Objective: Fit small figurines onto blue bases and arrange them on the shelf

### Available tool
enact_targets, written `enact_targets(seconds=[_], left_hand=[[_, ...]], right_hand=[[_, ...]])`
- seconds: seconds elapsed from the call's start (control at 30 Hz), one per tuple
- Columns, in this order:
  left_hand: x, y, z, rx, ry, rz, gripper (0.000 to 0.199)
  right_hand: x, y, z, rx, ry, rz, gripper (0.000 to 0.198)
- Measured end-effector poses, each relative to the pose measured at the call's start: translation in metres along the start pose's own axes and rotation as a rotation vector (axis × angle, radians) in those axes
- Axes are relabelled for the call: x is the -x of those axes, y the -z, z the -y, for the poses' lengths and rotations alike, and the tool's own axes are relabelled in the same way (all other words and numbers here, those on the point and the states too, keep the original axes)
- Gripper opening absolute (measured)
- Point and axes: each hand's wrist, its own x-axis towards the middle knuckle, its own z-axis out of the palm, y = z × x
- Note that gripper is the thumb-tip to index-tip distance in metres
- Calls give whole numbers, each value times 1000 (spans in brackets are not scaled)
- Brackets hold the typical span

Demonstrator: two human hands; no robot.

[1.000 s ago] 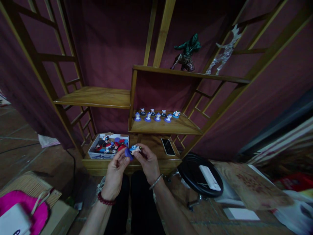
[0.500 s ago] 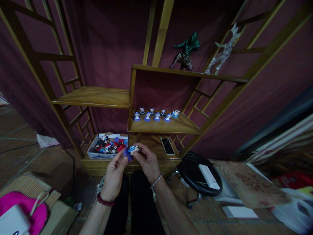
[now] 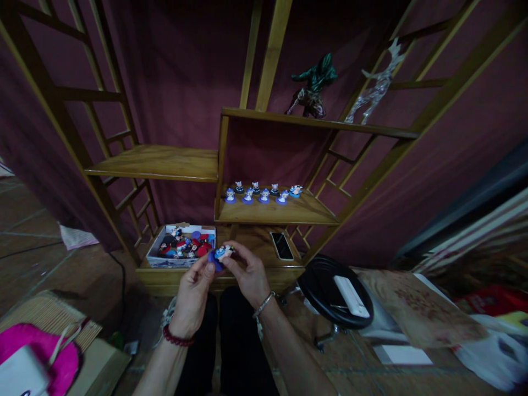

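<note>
Between my two hands is a small white-and-blue figurine (image 3: pixel 224 252) with a round purple base (image 3: pixel 215 262), tilted on its side. My left hand (image 3: pixel 193 294) pinches the purple base between thumb and fingers. The figurine's upper part sits in the closed fingertips of my right hand (image 3: pixel 249 275). Just beyond my left hand, a cardboard box (image 3: pixel 165 263) holds a jumble of red, black, blue and white figurines (image 3: pixel 185 246). On the middle shelf (image 3: pixel 289 213) several small figurines (image 3: pixel 264 196) stand upright in two rows, the front ones on purple bases.
A phone (image 3: pixel 282 246) lies on the lower shelf. Higher up stand a green hooded statue (image 3: pixel 315 85) and a clear figure (image 3: pixel 375 82). At right, a black stool (image 3: pixel 317 283) carries a white box (image 3: pixel 351 297). A pink item (image 3: pixel 66 357) lies at lower left.
The figurine has turned slightly in my fingers. Both hands stay in nearly the same place, and the view has shifted a little.
</note>
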Motion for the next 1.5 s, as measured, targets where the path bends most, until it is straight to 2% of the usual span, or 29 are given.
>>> enact_targets(seconds=[0.2, 0.6, 1.0, 1.13, 1.3, 1.5], left_hand=[[2, -1, -3, 16, 5, 11, 31], [5, -2, -4, 61, 49, 56, 25], [6, 0, -3, 136, 74, 86, 10], [7, -1, -3, 134, 67, 87, 11], [8, -2, -3, 106, 48, 74, 25], [9, -2, -2, 84, 6, 68, 27]], right_hand=[[1, -1, 2, 36, 14, 8, 26], [-3, 9, 5, 168, 94, 106, 26], [-5, 11, 8, 91, 81, 192, 27], [-4, 11, 8, 78, 73, 181, 27], [0, 7, 9, 136, 88, 123, 26], [2, 4, 8, 239, 112, 67, 28]])
